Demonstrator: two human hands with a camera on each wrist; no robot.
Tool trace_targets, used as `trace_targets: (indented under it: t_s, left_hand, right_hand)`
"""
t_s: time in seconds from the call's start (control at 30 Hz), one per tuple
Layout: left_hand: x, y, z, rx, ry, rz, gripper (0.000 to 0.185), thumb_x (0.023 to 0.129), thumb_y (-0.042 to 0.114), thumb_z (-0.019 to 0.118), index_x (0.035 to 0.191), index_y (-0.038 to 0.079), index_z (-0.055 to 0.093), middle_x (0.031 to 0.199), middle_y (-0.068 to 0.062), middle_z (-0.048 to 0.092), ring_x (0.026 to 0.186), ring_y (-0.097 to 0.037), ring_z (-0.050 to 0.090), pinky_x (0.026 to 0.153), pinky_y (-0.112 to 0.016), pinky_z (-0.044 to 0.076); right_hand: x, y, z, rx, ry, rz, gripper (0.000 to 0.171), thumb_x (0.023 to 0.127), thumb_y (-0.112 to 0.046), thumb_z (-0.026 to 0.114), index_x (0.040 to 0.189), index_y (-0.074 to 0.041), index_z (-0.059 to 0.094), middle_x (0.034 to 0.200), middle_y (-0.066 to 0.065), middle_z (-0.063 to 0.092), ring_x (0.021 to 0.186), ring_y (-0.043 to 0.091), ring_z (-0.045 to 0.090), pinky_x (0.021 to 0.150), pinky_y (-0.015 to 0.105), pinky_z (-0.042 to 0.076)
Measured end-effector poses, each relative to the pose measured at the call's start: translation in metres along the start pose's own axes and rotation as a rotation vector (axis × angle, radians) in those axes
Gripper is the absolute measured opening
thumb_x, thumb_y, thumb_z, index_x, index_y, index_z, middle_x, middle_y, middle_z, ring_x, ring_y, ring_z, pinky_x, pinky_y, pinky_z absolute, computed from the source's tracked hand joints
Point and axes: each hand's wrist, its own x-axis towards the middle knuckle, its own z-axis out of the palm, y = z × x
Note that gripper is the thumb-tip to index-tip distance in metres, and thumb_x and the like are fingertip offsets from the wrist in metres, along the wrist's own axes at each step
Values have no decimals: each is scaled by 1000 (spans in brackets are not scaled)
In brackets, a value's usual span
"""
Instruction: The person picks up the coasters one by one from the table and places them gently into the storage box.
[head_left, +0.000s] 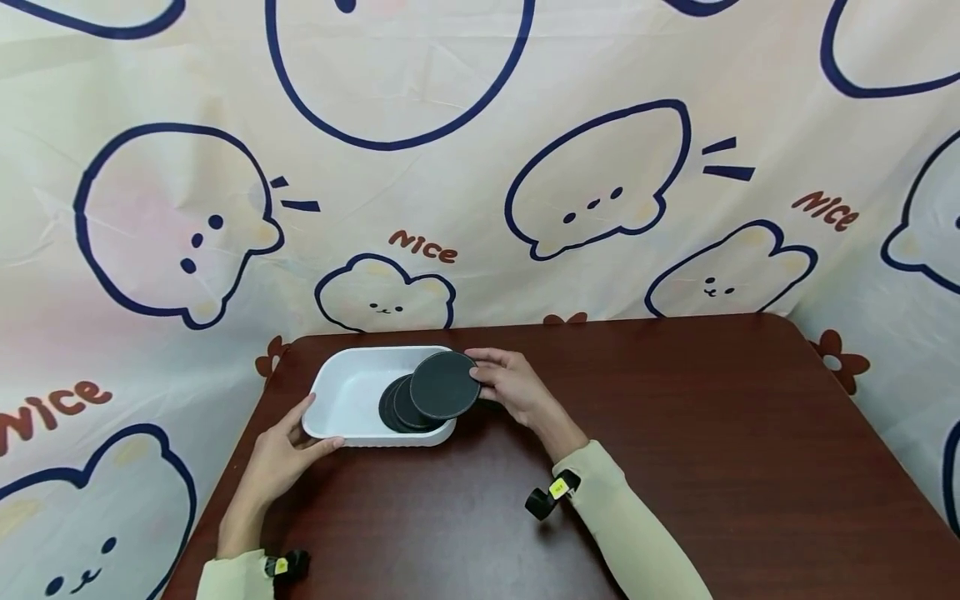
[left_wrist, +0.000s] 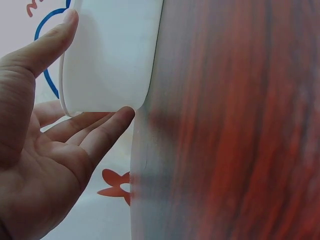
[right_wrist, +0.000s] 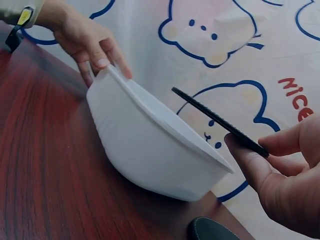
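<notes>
A white rectangular plastic tray [head_left: 348, 392] with rounded corners rests on the table. My left hand [head_left: 279, 462] grips its left end, thumb along the front side and fingers about the end wall, as the tray's corner [left_wrist: 110, 65] in the left wrist view shows. Between thumb and fingers, my right hand [head_left: 513, 387] pinches the edge of a round black coaster [head_left: 445, 385]. Seen in the right wrist view, this thin coaster [right_wrist: 215, 120] is tilted above the tray's rim. Overlapping dark coasters [head_left: 388, 408] lie inside the tray's right half, partly hidden by the held one.
In the right wrist view, a dark piece with a stitched edge [right_wrist: 214, 231] lies on the table near the tray's right end. The reddish-brown table [head_left: 675, 433] backs onto a printed cloth [head_left: 480, 200] with cartoon bears. Black camera straps [head_left: 552, 495] sit at both wrists.
</notes>
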Motion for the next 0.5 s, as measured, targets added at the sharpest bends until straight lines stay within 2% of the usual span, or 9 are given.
trace_targets:
  t_s: [0.23, 0.5]
  left_hand:
    - [-2, -1, -1, -9, 3, 9, 112, 90, 54, 84, 172, 9, 23, 168, -32, 37, 145, -52, 53, 109, -58, 54]
    - [-3, 0, -1, 3, -2, 3, 112, 91, 54, 84, 172, 9, 21, 170, -32, 34, 147, -53, 49, 112, -59, 51]
  right_hand:
    - [5, 2, 15, -25, -13, 15, 47, 108, 0, 57, 155, 0, 54, 147, 25, 64, 112, 16, 74, 96, 33, 64]
    - [14, 5, 29, -40, 5, 34, 46, 107, 0, 57, 153, -3, 57, 148, 23, 63, 118, 19, 72, 102, 41, 63]
